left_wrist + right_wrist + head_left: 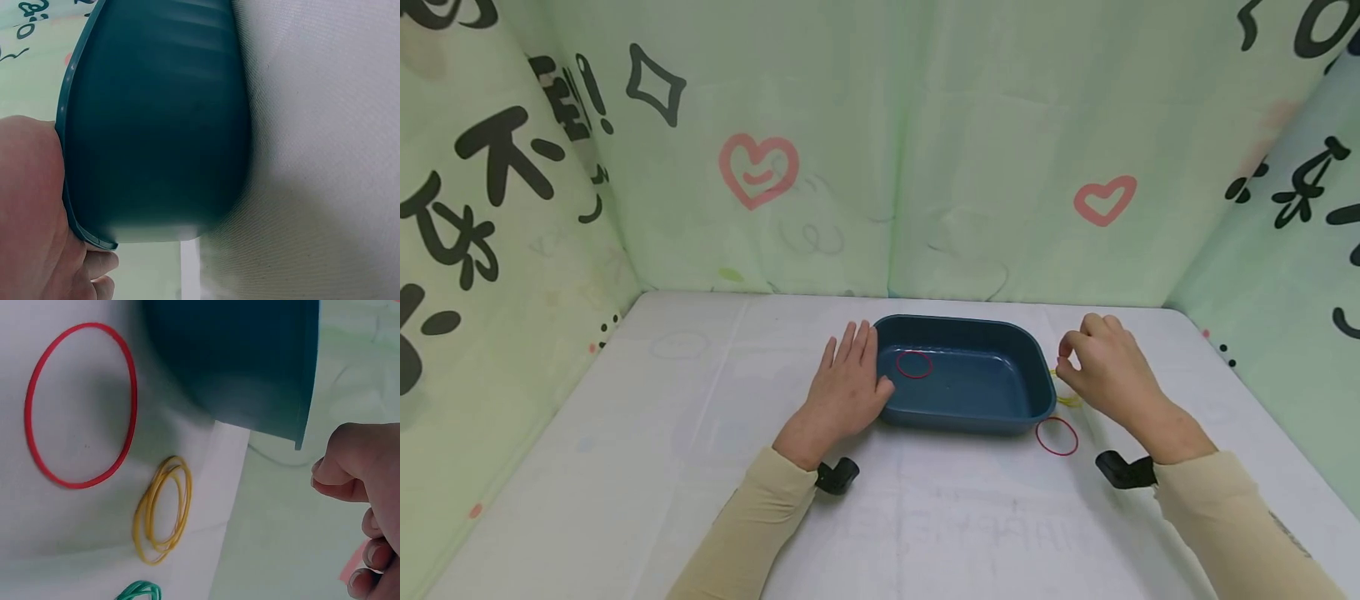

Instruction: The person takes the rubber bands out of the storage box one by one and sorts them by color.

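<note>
A dark blue rectangular basin (pixel 955 421) stands upright, with a thin red rubber band (pixel 915 378) lying inside toward its left. My left hand (pixel 846 387) rests against the basin's left end, fingers straight and thumb across the rim. Just off the right end, my right hand (pixel 1105 367) is raised with thumb and index fingertips together and the other fingers curled; nothing shows between them. Below it on the cloth lies another red rubber band (pixel 28 412). Beside that are a bunch of yellow rubber bands (pixel 149 512) and some green rubber bands (pixel 139 587), the latter cut off by the frame.
White cloth (pixel 625 467) covers the table. Pale green curtains (pixel 925 208) with printed hearts and lettering stand behind and at both sides. A black wrist camera (pixel 837 477) sits at the left cuff, and another black camera (pixel 1125 471) at the right.
</note>
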